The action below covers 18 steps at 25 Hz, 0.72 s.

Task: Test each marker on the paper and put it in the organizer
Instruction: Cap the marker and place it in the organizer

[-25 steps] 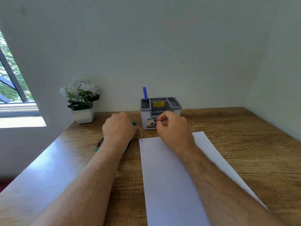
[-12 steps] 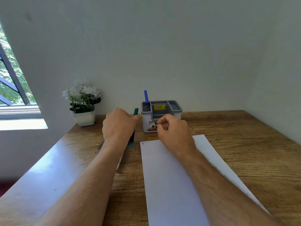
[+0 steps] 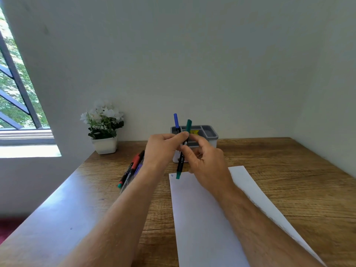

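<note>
Count on inspection: one green marker (image 3: pixel 183 151) held upright, one blue marker (image 3: pixel 176 122) standing in the far organizer (image 3: pixel 211 132), at least three markers (image 3: pixel 133 168) piled at left; exact number unclear. One paper sheet (image 3: pixel 202 218), one flower pot (image 3: pixel 105 144), two hands.

Both hands are up over the desk (image 3: pixel 289 170) holding a green marker (image 3: pixel 183 151) nearly upright, left hand (image 3: pixel 161 149) pinching near the top, right hand (image 3: pixel 206 162) gripping mid-barrel. Its lower tip hangs over the paper (image 3: pixel 202 218). Blue marker (image 3: pixel 176 122) stands in the organizer (image 3: pixel 212 133); more markers (image 3: pixel 131 170) lie left.
</note>
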{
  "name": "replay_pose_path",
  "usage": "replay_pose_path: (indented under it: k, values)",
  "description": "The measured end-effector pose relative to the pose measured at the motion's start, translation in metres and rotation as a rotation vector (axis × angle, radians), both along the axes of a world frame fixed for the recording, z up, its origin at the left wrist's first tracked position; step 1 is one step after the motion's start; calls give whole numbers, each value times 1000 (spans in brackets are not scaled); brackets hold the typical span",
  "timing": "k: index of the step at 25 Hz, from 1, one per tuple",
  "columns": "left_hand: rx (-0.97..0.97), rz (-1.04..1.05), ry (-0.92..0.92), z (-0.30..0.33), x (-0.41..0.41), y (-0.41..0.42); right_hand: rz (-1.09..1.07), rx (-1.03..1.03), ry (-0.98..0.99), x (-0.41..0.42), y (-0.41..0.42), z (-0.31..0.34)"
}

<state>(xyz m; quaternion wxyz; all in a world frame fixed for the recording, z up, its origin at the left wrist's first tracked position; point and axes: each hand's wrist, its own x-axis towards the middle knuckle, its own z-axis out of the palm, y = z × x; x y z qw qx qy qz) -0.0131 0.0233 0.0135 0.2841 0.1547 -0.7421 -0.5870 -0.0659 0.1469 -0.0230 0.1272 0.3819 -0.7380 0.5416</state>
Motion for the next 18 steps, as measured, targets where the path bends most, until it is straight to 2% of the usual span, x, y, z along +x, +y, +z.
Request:
replay_pose_path:
  k: [4, 7, 10, 18]
  values:
    - [61, -150, 11, -4, 0, 6, -25, -82, 3, -1, 0, 1]
    - [36, -56, 78, -4, 2, 7, -94, -51, 48, -1, 2, 2]
    - [85, -59, 163, -2, 4, 3, -113, 62, 79, -1, 4, 0]
    - [266, -80, 130, -12, -3, -6, -96, 140, 73, -6, 2, 0]
